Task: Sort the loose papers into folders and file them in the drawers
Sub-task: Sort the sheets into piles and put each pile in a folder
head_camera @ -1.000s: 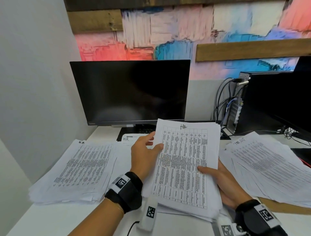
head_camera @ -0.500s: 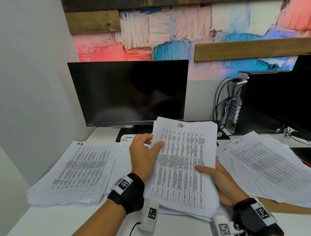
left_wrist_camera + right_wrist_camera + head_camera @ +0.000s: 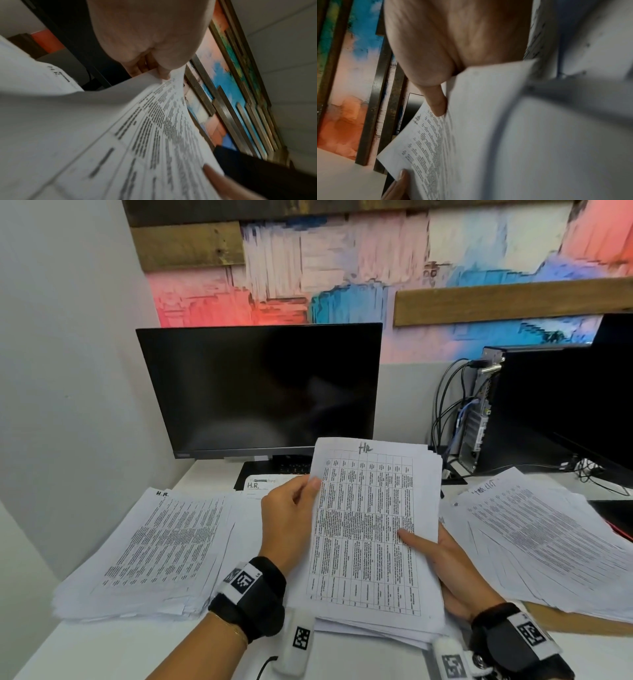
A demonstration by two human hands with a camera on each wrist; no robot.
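While sorting goes on, a paper stack (image 3: 373,529) is held raised.
Its top sheet is pinched by the left hand (image 3: 287,522) for lifting; support is given underneath by the right hand (image 3: 448,570), thumb clamped on top.

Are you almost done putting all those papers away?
Not yet. Done: two sorted piles, the H.R. pile and the right-hand pile. In hand: the left hand pinches the top sheet of a stack that the right hand supports. Left: folders and drawers; none show.

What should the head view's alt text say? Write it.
Both hands hold a stack of table-printed papers above a white desk: left hand pinching its left edge, right hand supporting it. Paper piles lie on either side, before a dark monitor.
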